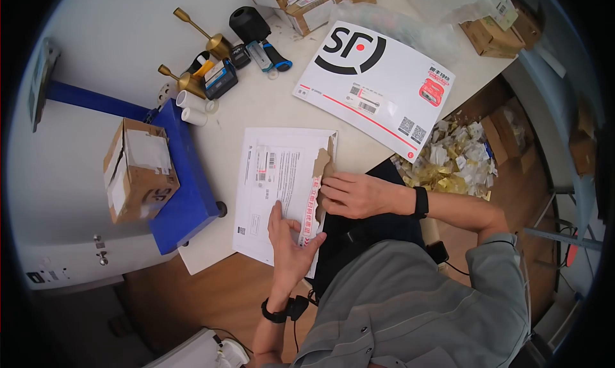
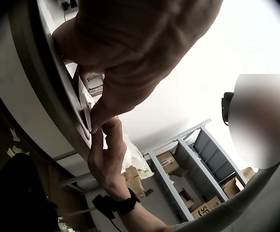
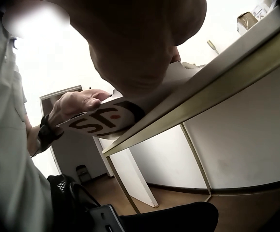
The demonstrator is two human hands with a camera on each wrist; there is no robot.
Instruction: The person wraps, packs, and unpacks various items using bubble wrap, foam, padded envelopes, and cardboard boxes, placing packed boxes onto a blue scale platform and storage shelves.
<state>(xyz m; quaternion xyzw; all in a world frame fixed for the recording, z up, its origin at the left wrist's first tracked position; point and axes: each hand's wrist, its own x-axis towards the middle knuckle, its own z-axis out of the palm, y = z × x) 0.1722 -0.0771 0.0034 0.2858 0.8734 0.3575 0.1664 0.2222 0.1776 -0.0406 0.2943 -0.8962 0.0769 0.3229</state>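
A white cardboard mailer envelope (image 1: 269, 169) lies face up, its near side past the table edge; its near right side is torn ragged, showing brown board. My right hand (image 1: 359, 195) pinches that torn edge with fingers curled. My left hand (image 1: 291, 246) presses on the envelope's upper face with fingers fairly straight, thumb close to the torn side. In the right wrist view the left hand (image 3: 79, 104) lies over the envelope, whose underside (image 3: 115, 118) bears a black logo. The left wrist view has the right hand's fingers (image 2: 108, 145) close to the left thumb.
Another white SF envelope (image 1: 384, 79) lies further right. A blue stand (image 1: 182, 182) with a taped carton (image 1: 144, 169) is at left. Tools, brass pieces and a tape gun (image 1: 221, 79) stand at the back. Paper scraps (image 1: 455, 156) fill a bin beside the table.
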